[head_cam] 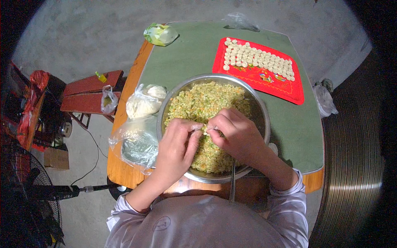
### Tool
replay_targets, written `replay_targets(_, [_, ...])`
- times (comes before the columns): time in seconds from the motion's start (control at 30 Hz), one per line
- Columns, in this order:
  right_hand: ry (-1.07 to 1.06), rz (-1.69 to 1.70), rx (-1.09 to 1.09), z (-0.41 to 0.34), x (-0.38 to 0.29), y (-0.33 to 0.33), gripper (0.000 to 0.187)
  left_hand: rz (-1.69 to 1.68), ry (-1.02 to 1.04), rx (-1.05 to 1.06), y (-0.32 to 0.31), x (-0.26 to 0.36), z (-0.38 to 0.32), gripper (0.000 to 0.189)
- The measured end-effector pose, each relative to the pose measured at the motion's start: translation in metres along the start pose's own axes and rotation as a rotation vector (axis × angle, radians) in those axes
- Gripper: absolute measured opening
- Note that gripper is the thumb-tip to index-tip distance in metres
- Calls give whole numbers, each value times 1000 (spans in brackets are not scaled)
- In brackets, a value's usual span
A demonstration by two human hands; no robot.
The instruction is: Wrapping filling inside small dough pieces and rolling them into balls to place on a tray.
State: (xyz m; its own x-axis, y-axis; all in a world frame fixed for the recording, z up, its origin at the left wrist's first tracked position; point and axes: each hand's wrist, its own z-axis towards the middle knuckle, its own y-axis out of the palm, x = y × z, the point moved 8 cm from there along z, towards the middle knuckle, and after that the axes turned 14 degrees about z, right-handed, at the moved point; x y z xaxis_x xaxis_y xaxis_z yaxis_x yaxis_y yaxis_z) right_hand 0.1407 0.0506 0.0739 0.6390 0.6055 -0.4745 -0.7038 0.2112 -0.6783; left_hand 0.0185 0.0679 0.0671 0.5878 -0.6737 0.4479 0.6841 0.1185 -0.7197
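Note:
A large stainless steel bowl (266, 124) holds a chopped green, orange and pale filling (214, 99). Above the filling, my left hand (181, 142) and my right hand (237, 133) meet fingertip to fingertip, pinching a small pale dumpling (205, 129) between them, mostly hidden by the fingers. The handle of a metal utensil (232, 183) sticks out over the bowl's near rim. Behind the bowl to the right, a red patterned tray (279, 88) bears rows of small round dumplings (257, 59).
Left of the bowl lie a plastic bag of pale dough or wrappers (144, 104) and a clear plastic bag (139, 142). A green-and-white bag (160, 34) and a clear bag (242, 21) rest at the table's far edge. A fan (34, 186) stands at lower left, near red benches (90, 100).

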Motion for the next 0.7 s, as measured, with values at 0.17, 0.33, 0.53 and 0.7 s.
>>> replay_targets(0.17, [-108, -143, -65, 1, -10, 6, 12, 52, 7, -17, 2, 3, 0, 19])
replay_targets(0.33, [-9, -23, -73, 1, -7, 6, 11, 82, -17, -34, 4, 1, 2, 17])
replay_targets(0.53, [29, 26, -19, -1, 0, 3, 12, -4, -116, 7, 1, -13, -1, 13])
replay_targets(0.7, [76, 149, 42, 1, 8, -2, 12, 23, -38, 54, -3, -19, -2, 15])
